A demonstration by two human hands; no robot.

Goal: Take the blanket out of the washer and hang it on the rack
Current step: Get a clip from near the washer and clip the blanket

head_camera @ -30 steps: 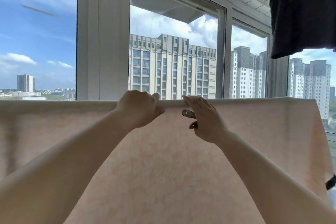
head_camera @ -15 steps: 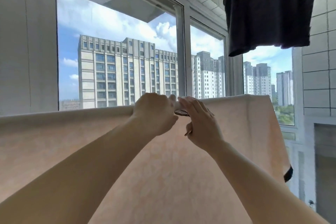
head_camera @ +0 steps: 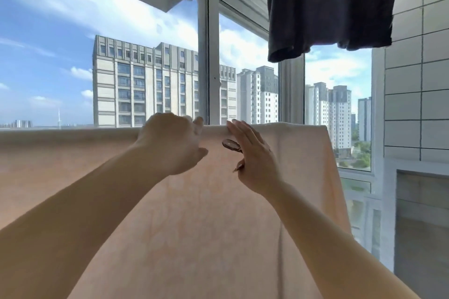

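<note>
The peach blanket (head_camera: pixel 209 226) hangs spread over a horizontal bar of the rack, which its top fold hides. It fills the lower view from the left edge to its right edge near the wall. My left hand (head_camera: pixel 170 141) is at the top fold, fingers curled over it and thumb in front of the cloth. My right hand (head_camera: pixel 252 158) is just to the right, its straight fingers touching the top fold. A small glossy brown thing (head_camera: pixel 230 145) shows by the right thumb; I cannot tell what it is.
A black T-shirt (head_camera: pixel 328 7) hangs overhead at the upper right. Behind the blanket stands a large window with a white frame (head_camera: pixel 209 56), and tall buildings show outside. A grey tiled wall (head_camera: pixel 418 104) closes the right side.
The view has swung right, so more of the blanket's right edge and the tiled wall show. Both hands stay at the top fold; the right fingers have straightened and moved slightly apart from the left hand.
</note>
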